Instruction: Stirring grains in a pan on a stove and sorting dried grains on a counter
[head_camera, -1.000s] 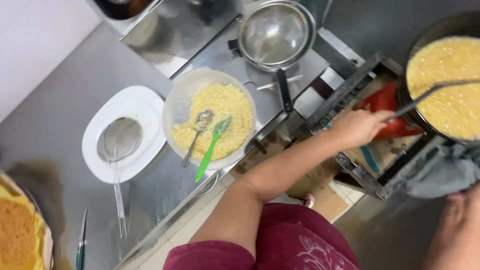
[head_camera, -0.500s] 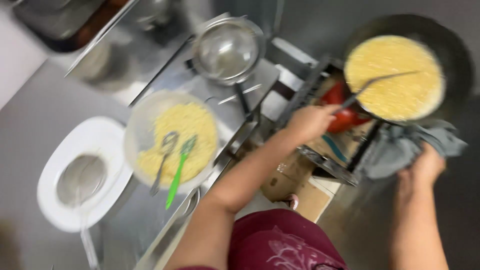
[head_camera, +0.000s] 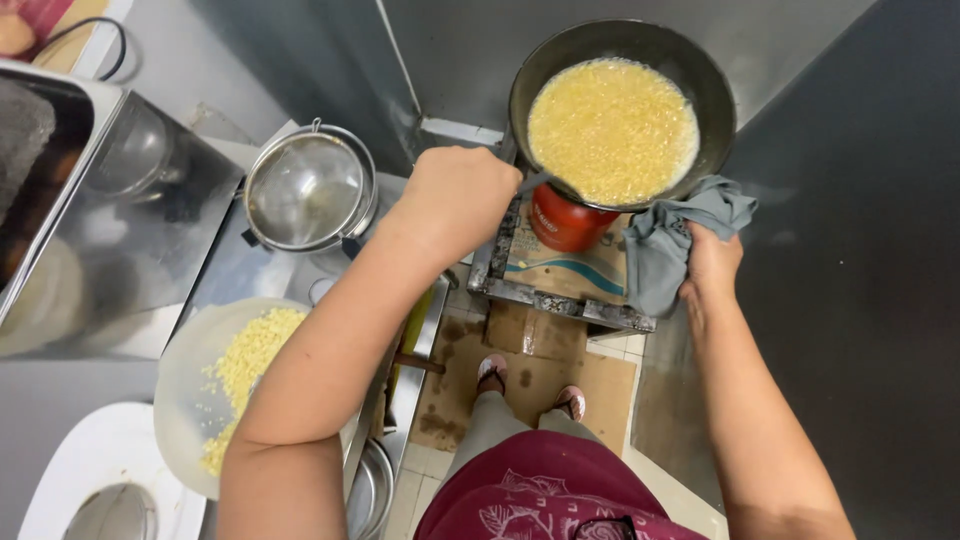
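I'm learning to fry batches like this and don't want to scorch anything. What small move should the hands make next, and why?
Probably a gentle stir. The left hand grips a utensil handle whose tip sits at the near edge of the black pan, while the right hand holds the grey cloth at the rim, steadying it. The yellow frying food covers the pan in one foamy layer.

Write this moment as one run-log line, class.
left hand: grip on utensil handle in pan | right hand: grey cloth at pan rim | pan: yellow mix | below: red canister
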